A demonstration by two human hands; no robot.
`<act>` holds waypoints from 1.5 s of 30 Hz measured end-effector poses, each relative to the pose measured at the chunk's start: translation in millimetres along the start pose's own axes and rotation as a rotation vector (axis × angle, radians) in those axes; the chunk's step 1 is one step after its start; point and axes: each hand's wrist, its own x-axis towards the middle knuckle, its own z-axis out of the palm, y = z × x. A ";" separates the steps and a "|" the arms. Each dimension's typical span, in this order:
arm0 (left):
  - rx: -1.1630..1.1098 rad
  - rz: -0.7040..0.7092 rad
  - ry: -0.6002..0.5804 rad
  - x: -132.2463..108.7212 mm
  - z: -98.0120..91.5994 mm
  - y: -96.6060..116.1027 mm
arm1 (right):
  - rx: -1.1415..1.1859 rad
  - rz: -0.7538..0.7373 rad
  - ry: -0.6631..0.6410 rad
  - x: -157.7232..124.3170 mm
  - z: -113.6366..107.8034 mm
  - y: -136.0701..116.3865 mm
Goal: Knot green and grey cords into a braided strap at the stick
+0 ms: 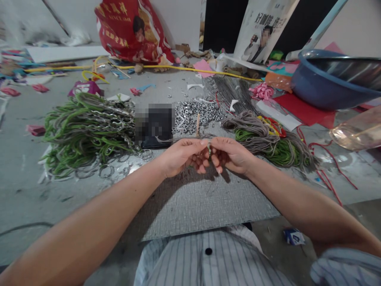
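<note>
— What have the hands got?

— The left hand (183, 157) and right hand (230, 155) meet fingertip to fingertip. Both have their fingers curled in, pinching a small green cord (209, 149) between them. It may carry a metal ring, but that is hard to tell.

— Where is it?

— Just above the grey mat (193, 206), near the heap of nuts (198, 111). A cord pile (86, 131) lies to the left and a second bundle (268, 139) to the right.

Greens, greys, red and blue.
Green-and-grey bundles (86, 131), a green cord (209, 149), silver nuts (196, 113), grey woven mat (193, 202), blue basin (321, 89), red printed bag (133, 31), pale striped shirt (184, 264).
</note>
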 end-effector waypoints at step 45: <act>1.065 0.156 0.325 2.1 -7.5 13.1 | -1.283 -0.386 0.288 3.5 -2.0 -1.2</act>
